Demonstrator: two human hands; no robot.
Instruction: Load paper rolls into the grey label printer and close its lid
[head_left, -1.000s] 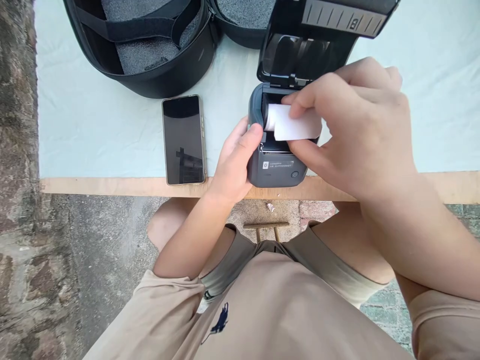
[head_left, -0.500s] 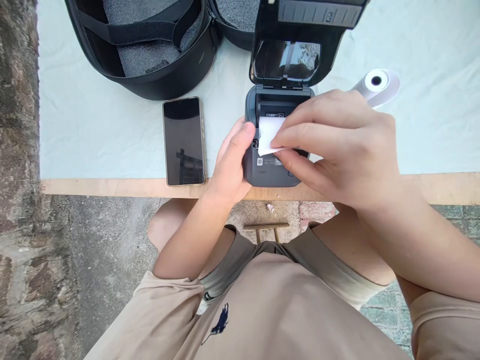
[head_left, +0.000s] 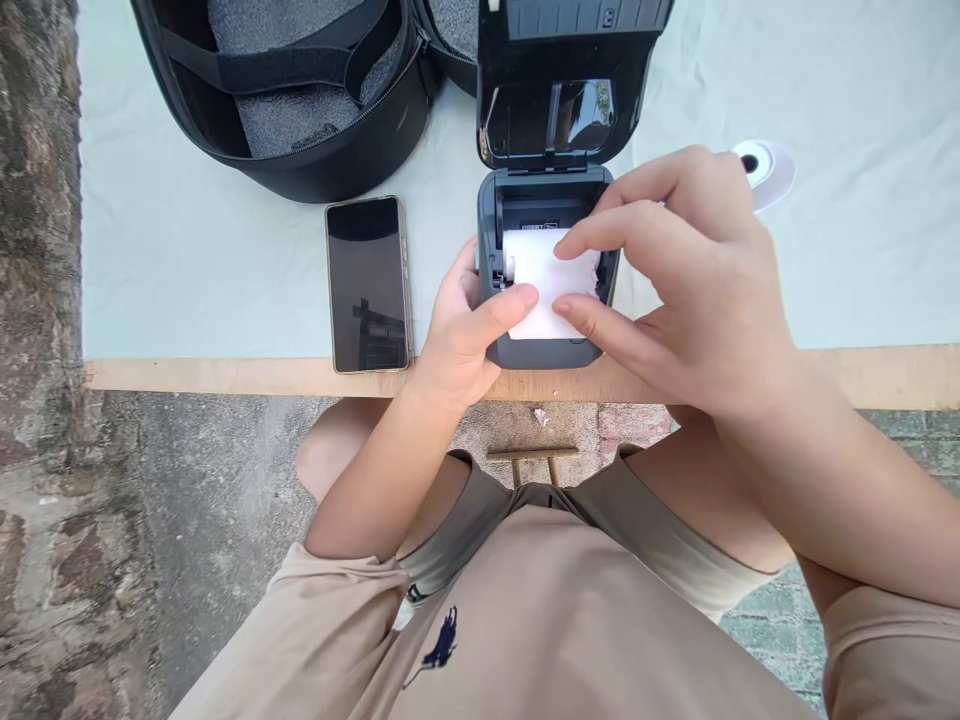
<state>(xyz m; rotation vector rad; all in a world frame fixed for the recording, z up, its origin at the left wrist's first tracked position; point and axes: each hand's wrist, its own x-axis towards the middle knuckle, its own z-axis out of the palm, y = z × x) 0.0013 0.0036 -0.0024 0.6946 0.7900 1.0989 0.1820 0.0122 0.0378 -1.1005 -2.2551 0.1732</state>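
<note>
A small dark grey label printer stands at the table's near edge with its lid swung up. A white strip of paper lies pulled out over its front. My left hand grips the printer's left side, thumb pressing on the paper's left edge. My right hand hovers over the right side, with index finger and thumb touching the paper's right edge and its other fingers spread.
A black phone lies face up left of the printer. An open black carrying case sits at the back left. A white paper roll lies behind my right hand. The table has a pale cover and a wooden front edge.
The paper has been drawn forward out of the printer and now lies flat over its front. My left thumb has moved onto it. The printer has shifted slightly left.
</note>
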